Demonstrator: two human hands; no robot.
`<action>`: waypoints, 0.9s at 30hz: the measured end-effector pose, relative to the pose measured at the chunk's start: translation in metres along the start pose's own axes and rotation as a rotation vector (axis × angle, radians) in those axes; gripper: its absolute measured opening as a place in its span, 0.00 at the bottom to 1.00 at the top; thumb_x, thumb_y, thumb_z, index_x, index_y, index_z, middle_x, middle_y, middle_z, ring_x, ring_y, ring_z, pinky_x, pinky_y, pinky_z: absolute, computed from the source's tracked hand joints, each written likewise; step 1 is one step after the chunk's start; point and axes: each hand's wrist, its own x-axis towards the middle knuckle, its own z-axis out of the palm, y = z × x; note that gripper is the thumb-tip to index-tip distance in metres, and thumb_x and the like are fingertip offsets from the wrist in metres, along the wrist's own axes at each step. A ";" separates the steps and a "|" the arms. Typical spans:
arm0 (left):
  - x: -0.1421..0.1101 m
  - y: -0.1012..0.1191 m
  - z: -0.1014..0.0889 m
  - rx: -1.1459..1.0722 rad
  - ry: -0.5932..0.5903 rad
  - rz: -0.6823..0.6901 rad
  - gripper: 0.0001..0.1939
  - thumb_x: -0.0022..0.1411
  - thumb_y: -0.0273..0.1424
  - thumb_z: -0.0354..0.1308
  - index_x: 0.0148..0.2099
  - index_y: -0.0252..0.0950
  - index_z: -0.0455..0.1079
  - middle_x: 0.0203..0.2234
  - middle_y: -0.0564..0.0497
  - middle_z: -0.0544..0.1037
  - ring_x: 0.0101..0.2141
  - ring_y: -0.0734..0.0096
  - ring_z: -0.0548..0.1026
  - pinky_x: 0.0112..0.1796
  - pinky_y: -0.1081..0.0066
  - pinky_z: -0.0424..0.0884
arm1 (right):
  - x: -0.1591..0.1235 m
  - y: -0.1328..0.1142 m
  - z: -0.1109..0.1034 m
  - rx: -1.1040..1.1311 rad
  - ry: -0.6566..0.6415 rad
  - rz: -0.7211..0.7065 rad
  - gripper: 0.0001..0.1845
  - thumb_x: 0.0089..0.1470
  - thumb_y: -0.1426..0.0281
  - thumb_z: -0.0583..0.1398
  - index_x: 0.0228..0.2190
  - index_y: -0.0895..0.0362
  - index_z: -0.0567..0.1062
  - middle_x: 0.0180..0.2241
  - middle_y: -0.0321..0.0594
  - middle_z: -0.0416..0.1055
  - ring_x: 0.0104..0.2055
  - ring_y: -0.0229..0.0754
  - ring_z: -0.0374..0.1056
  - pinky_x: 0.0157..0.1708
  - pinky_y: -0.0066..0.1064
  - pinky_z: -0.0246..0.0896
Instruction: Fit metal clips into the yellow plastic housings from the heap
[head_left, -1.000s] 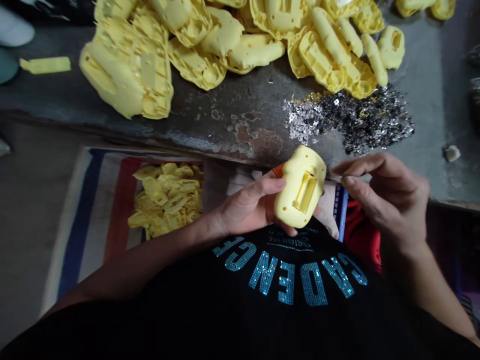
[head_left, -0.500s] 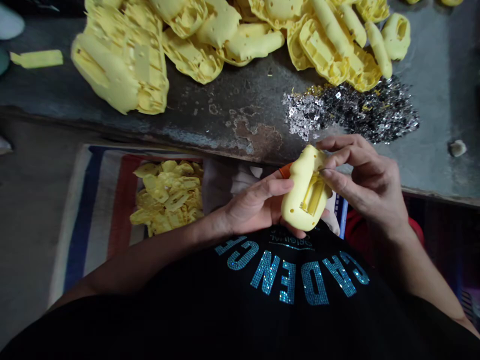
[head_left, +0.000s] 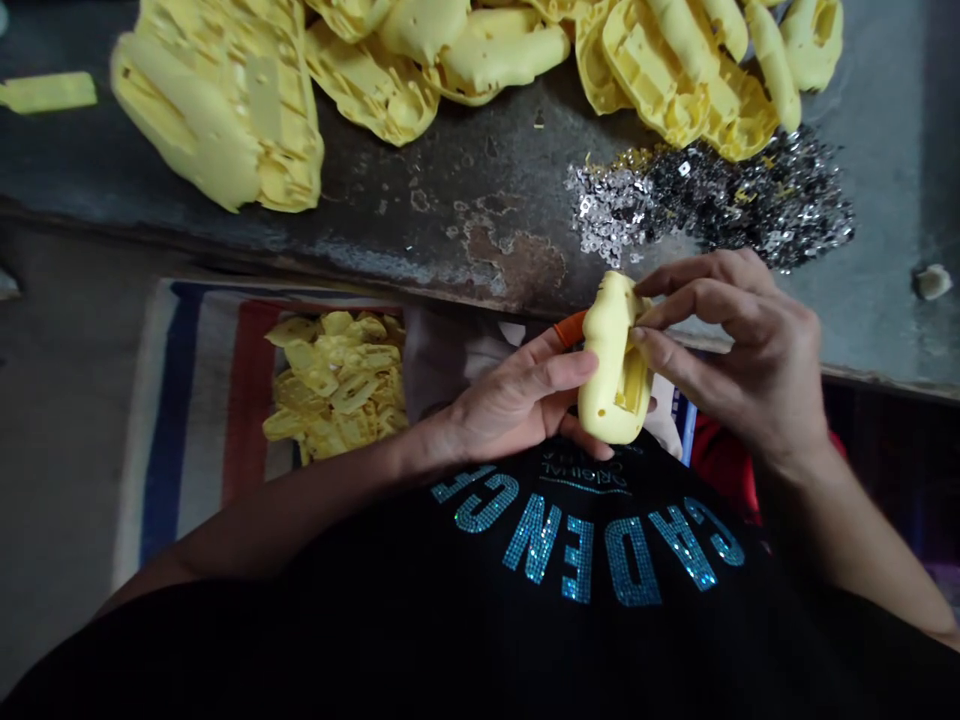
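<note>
My left hand point(head_left: 517, 400) is closed around a pale yellow plastic shell point(head_left: 606, 410), with an orange band on one finger. The shell is rounded, with small holes and a long rectangular recess that faces my right hand. Thumb and fingertips of my right hand point(head_left: 735, 345) are pinched together at the upper end of that recess. Whatever sits between them is too small and covered to make out. On the bench just beyond lies a heap of small shiny metal plates point(head_left: 611, 210), bright silver on the left and darker on the right.
Many yellow plastic shells point(head_left: 480, 55) lie piled along the far side of the dark metal bench point(head_left: 390, 220). Below the bench edge, more yellow parts point(head_left: 337, 380) fill a spot beside a striped sheet point(head_left: 202, 400). A small whitish lump point(head_left: 932, 282) lies at right.
The shell has turned a little in my left hand, so its recess faces more to the right. My right fingertips have stayed at the recess's upper end. The view has shifted slightly.
</note>
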 end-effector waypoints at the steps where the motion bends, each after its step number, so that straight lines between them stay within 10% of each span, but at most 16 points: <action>1: 0.000 0.000 -0.001 0.003 -0.006 -0.002 0.30 0.70 0.49 0.80 0.66 0.45 0.76 0.51 0.46 0.89 0.50 0.48 0.92 0.34 0.63 0.92 | -0.002 -0.001 0.002 -0.020 0.009 0.013 0.06 0.74 0.68 0.70 0.40 0.47 0.84 0.51 0.44 0.88 0.54 0.58 0.83 0.58 0.58 0.75; 12: 0.001 0.006 -0.001 -0.040 -0.095 -0.125 0.48 0.70 0.53 0.76 0.82 0.42 0.67 0.66 0.34 0.86 0.55 0.38 0.92 0.34 0.65 0.91 | -0.033 0.011 0.010 -0.327 0.225 -0.217 0.22 0.73 0.76 0.69 0.60 0.41 0.85 0.55 0.40 0.91 0.46 0.54 0.84 0.47 0.50 0.67; 27: -0.003 -0.003 0.003 -0.014 -0.095 -0.086 0.48 0.69 0.59 0.76 0.80 0.43 0.71 0.67 0.33 0.85 0.59 0.34 0.90 0.35 0.65 0.92 | -0.045 0.011 0.010 -0.396 0.256 -0.284 0.28 0.76 0.71 0.68 0.69 0.35 0.81 0.56 0.37 0.90 0.48 0.54 0.83 0.46 0.51 0.61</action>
